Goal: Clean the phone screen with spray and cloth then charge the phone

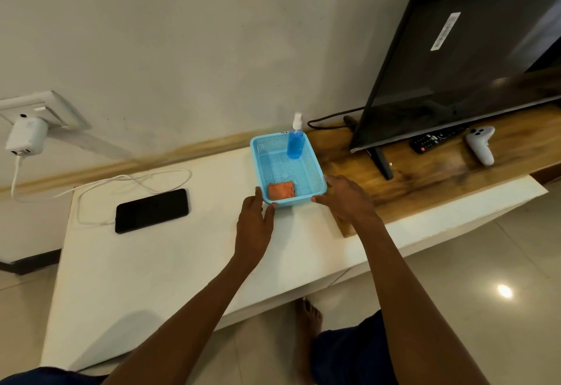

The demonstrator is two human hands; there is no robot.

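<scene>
A black phone (pixel 151 210) lies screen up on the white tabletop (pixel 170 263), left of centre. A white charging cable (pixel 130 181) loops behind it and runs to a white charger (pixel 26 136) plugged into the wall socket. A light blue plastic basket (pixel 285 169) holds an upright blue spray bottle (pixel 295 138) at its far side and a folded orange cloth (pixel 281 191) at its near side. My left hand (pixel 254 217) grips the basket's near left corner. My right hand (pixel 346 194) grips its near right corner.
A large dark TV (pixel 455 65) stands on a wooden board (pixel 425 178) at the right, with a black remote (pixel 434 141) and a white game controller (pixel 481 144) in front of it. A black cable (pixel 331 122) runs behind the basket. Tiled floor lies below.
</scene>
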